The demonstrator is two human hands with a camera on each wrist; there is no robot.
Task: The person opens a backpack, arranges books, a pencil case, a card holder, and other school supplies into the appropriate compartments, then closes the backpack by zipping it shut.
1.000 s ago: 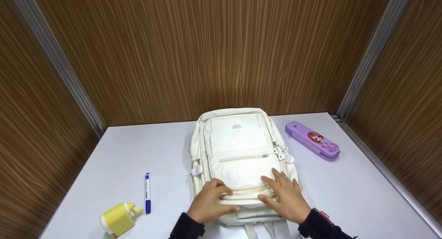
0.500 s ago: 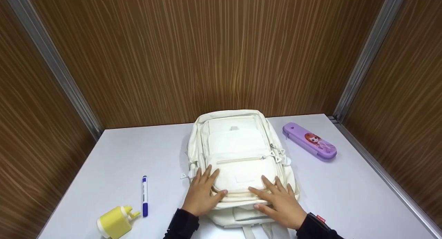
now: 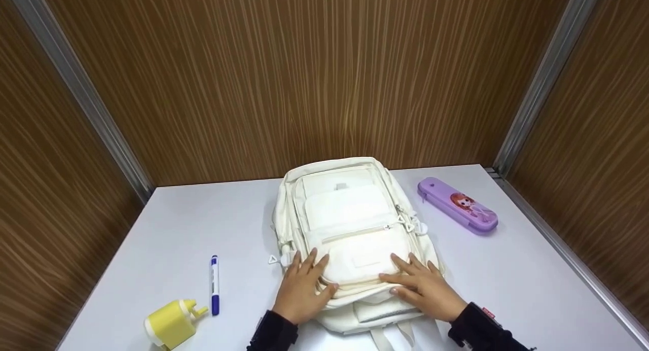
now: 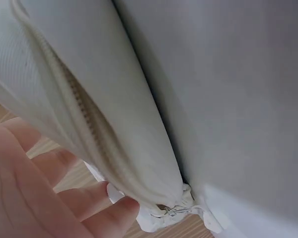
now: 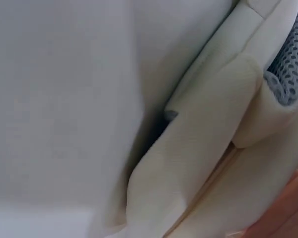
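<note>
A cream backpack (image 3: pixel 350 204) lies front side up on the white table, its straps trailing toward the near edge. My left hand (image 3: pixel 304 290) rests with spread fingers on its lower left corner. On the lower right part, my right hand (image 3: pixel 428 287) lies with fingers spread across the front pocket's edge. The left wrist view shows the left hand (image 4: pixel 44 188) against the backpack's side, by a zipper seam (image 4: pixel 84 111). Grey mesh padding (image 5: pixel 290 59) shows on the backpack in the right wrist view, where only a sliver of the right hand (image 5: pixel 285 210) appears.
A blue and white marker (image 3: pixel 215 285) lies left of the backpack. Beside it is a yellow and white block-shaped object (image 3: pixel 172 324) with short prongs. A purple pencil case (image 3: pixel 458 205) lies at the back right. Wood-grain panels (image 3: pixel 324 77) enclose the table.
My left hand has gone from curled at the backpack's bottom edge to spread over its lower left corner. The backpack has turned slightly, its near end shifting right. My right hand moved slightly right.
</note>
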